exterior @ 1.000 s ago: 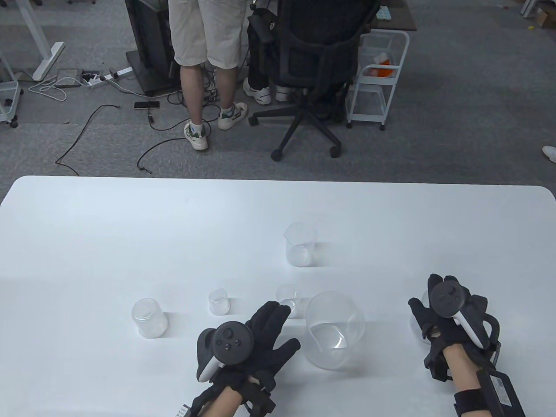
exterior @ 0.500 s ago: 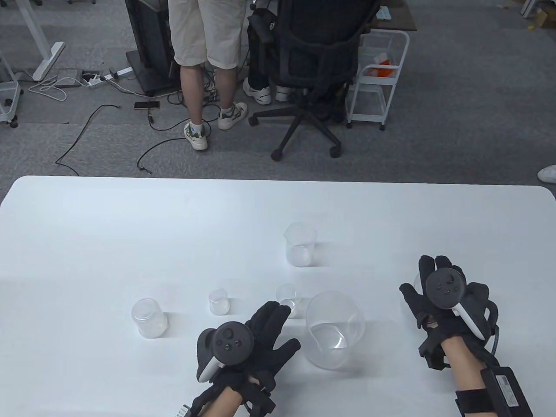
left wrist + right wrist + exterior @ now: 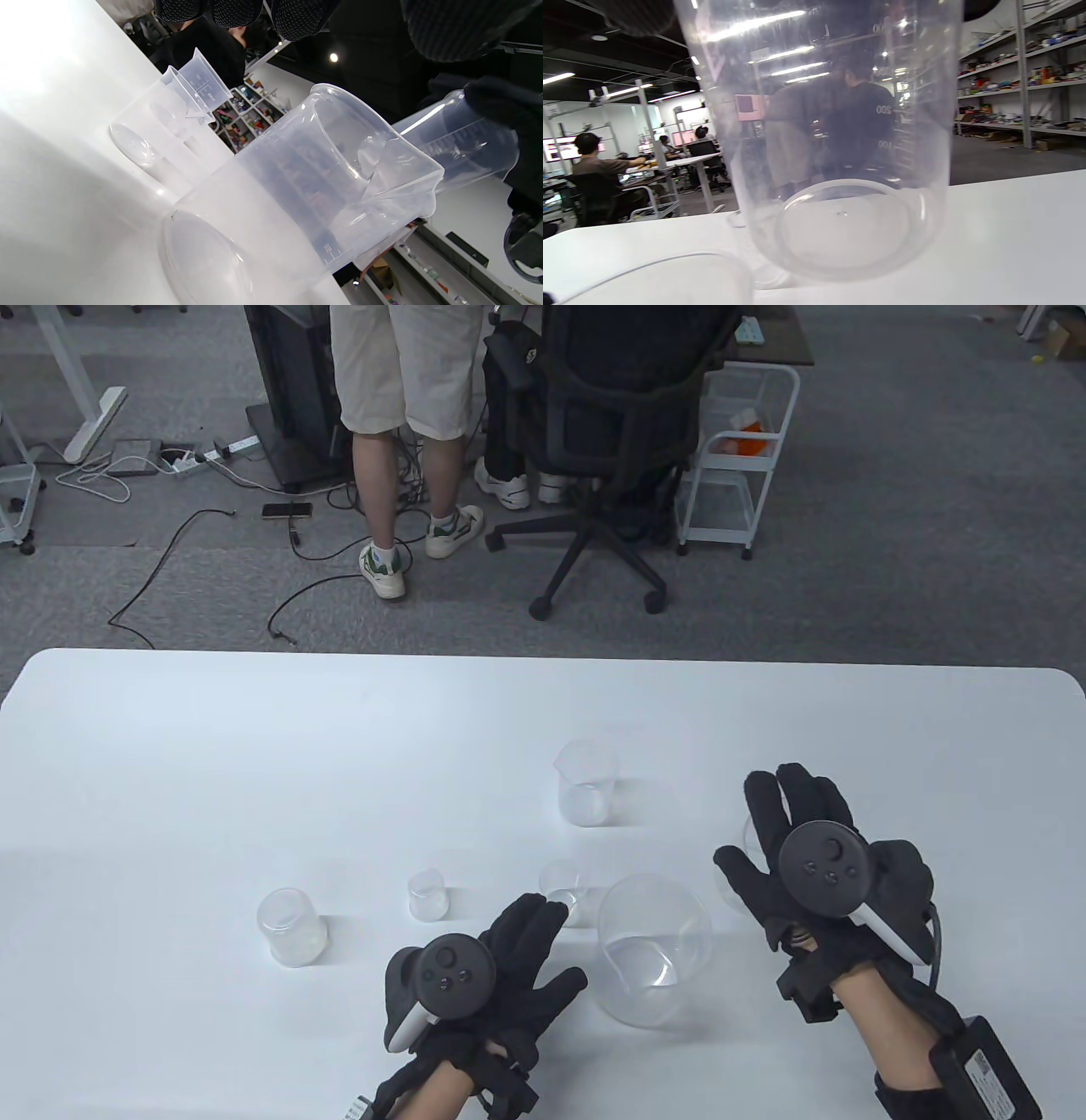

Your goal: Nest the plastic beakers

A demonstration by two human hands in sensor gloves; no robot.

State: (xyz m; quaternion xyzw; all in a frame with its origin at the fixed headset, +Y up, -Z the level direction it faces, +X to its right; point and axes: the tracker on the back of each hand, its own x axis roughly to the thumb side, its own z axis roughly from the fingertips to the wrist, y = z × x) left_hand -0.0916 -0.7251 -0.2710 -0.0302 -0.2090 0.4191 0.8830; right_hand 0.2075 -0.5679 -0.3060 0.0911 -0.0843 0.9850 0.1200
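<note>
Desk (image 3: 212,746): white, w/ clear plastic beakers.

- Lg beaker (image 3: 653,946), upright, near front, betw. both hands; biggest of the set.
- Med beaker (image 3: 585,782), upright, further back, centre, apart from the rest.
- Sm beaker (image 3: 563,889), just left of the lg one, at left fingertips.
- Smallest beaker (image 3: 428,894), left of that.
- Inverted beaker (image 3: 291,926), far left, base up.
- Held beaker (image 3: 835,140): in right hand (image 3: 819,869), lifted off desk, roughly upright, to right of lg beaker; mostly hidden under glove in table view. Hand grasps it round the wall.
- Left hand (image 3: 484,971): released, fingers spread flat, holds nothing, beside lg beaker.
</note>
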